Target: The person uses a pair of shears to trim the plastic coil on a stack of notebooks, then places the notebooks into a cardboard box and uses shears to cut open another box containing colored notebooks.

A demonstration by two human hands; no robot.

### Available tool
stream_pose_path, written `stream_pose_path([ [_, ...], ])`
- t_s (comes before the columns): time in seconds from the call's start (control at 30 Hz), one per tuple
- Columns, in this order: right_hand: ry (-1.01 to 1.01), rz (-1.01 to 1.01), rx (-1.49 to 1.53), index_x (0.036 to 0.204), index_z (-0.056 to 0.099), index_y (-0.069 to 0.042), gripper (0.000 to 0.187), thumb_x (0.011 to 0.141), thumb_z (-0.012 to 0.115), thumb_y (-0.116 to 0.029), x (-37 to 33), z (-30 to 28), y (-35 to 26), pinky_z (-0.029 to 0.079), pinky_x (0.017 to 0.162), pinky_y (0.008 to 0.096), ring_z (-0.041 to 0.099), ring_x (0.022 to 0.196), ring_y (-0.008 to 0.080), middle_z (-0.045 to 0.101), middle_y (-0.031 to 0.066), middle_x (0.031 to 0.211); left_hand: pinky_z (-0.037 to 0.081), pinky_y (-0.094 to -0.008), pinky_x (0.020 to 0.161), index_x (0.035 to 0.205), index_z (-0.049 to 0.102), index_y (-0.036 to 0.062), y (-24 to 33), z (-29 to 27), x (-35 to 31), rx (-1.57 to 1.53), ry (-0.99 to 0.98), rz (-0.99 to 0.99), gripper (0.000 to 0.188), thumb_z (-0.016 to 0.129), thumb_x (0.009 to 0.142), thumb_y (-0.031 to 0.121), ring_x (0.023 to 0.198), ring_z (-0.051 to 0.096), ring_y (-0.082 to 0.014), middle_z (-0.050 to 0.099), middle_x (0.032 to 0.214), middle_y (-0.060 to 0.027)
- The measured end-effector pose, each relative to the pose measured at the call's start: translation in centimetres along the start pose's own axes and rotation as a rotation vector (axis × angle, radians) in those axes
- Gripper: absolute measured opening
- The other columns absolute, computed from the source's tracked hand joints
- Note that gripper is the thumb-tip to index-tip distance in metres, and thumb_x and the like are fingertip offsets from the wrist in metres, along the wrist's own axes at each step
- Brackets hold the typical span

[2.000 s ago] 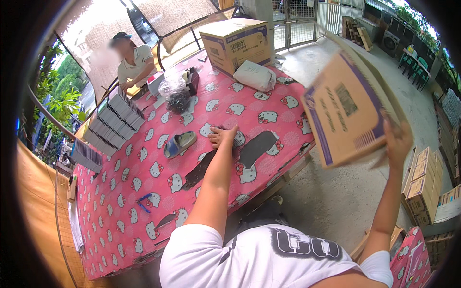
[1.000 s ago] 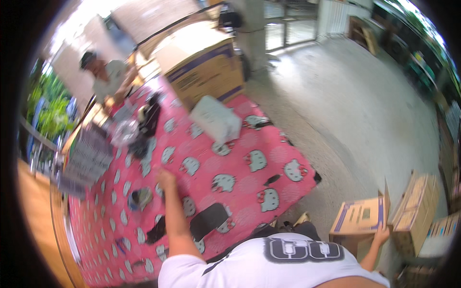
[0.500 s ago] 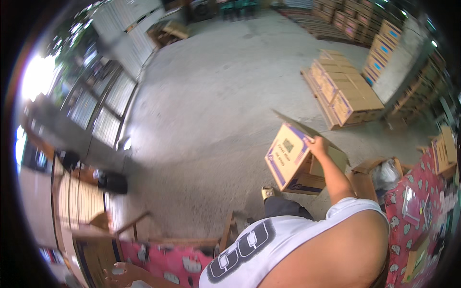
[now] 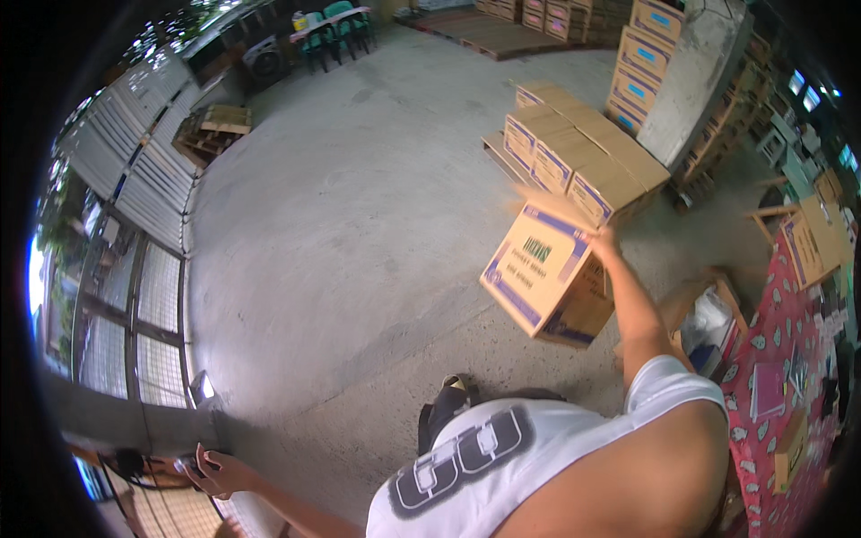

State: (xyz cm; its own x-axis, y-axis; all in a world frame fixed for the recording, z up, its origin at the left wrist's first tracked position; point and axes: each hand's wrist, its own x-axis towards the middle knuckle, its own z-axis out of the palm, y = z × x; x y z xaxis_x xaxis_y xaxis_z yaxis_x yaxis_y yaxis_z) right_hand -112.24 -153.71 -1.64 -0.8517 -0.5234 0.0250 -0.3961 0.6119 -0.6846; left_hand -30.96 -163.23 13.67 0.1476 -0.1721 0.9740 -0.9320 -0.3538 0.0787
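Right hand [image 4: 603,240] is closing its fingers round the top edge of a carton [image 4: 538,269], at the corner nearest the arm. Left hand [image 4: 215,473] is reaching out at lower left, fingers half spread and bent, gripping nothing that I can see. Carton is boxy, brown corrugated cardboard, matte, edges reading crisp; it's sitting tilted ahead of the torso, right of centre, over the concrete floor [image 4: 359,224]. Can't tell if its base is touching. Near face is showing purple bands along the edges plus dark print; a top flap is standing up, blurring. White shirt [image 4: 466,457] is carrying a big dark graphic, cloth creasing. Just beyond the carton, taped-looking brown cartons [image 4: 592,152] are resting in rows on a rough wooden pallet [image 4: 509,160], smooth tops facing up. To the right, a box [image 4: 741,314] is holding crinkled clear plastic, and a pink patterned tablecloth [image 4: 758,439] is covering a table. Far left, wire-mesh gate panels [image 4: 161,287] are standing below ribbed pale sheeting [image 4: 130,134].
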Motion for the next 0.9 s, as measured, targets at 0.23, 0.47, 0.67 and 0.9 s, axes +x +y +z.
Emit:
stream_pose_path([
  [0.23, 0.592, -0.025, -0.073, 0.076, 0.057, -0.004, 0.034, 0.077, 0.071, -0.034, 12.7, -8.7, -0.9, 0.045, 0.061, 0.0414, 0.057, 0.064, 0.0332, 0.061, 0.0153, 0.070, 0.042, -0.0389, 0.091, 0.098, 0.070, 0.0100, 17.6, 16.2, -1.5, -0.676, -0.528, -0.666, 0.022, 0.056, 0.082, 0.015, 0.104, 0.055, -0.0246, 0.064, 0.103, -0.0114],
  [0.47, 0.865, -0.420, -0.415, 0.082, 0.055, -0.005, 0.027, 0.084, 0.061, -0.032, 33.9, -10.5, 2.2, 0.043, 0.074, 0.0454, 0.053, 0.086, 0.0358, 0.057, 0.0123, 0.086, 0.024, -0.0552, 0.103, 0.127, 0.051, 0.0096, 41.3, 23.5, -9.3, -1.123, -1.050, -1.408, 0.054, 0.063, 0.078, 0.029, 0.130, 0.031, -0.0343, 0.041, 0.138, -0.0108],
  [0.67, 0.160, -0.028, -0.400, 0.115, 0.062, -0.003, 0.037, 0.088, 0.055, -0.027, 51.6, -3.0, 14.9, 0.046, 0.090, 0.0412, 0.060, 0.102, 0.0334, 0.064, 0.0176, 0.109, 0.043, -0.0428, 0.094, 0.129, 0.043, -0.0001, 40.7, 20.9, -23.3, -0.061, -1.567, -1.204, 0.060, 0.069, 0.078, 0.020, 0.115, 0.045, -0.0289, 0.015, 0.145, -0.0183],
  [0.9, -0.505, -0.103, -0.044, 0.122, 0.055, -0.001, 0.060, 0.085, 0.055, -0.049, 53.5, 11.6, 16.1, 0.043, 0.092, 0.0409, 0.054, 0.109, 0.0322, 0.057, 0.0210, 0.118, 0.045, -0.0368, 0.090, 0.131, 0.046, 0.0067, 39.7, 3.8, -23.3, 0.684, -1.706, -1.173, 0.051, 0.058, 0.084, 0.025, 0.113, 0.052, -0.0255, 0.050, 0.127, -0.0109],
])
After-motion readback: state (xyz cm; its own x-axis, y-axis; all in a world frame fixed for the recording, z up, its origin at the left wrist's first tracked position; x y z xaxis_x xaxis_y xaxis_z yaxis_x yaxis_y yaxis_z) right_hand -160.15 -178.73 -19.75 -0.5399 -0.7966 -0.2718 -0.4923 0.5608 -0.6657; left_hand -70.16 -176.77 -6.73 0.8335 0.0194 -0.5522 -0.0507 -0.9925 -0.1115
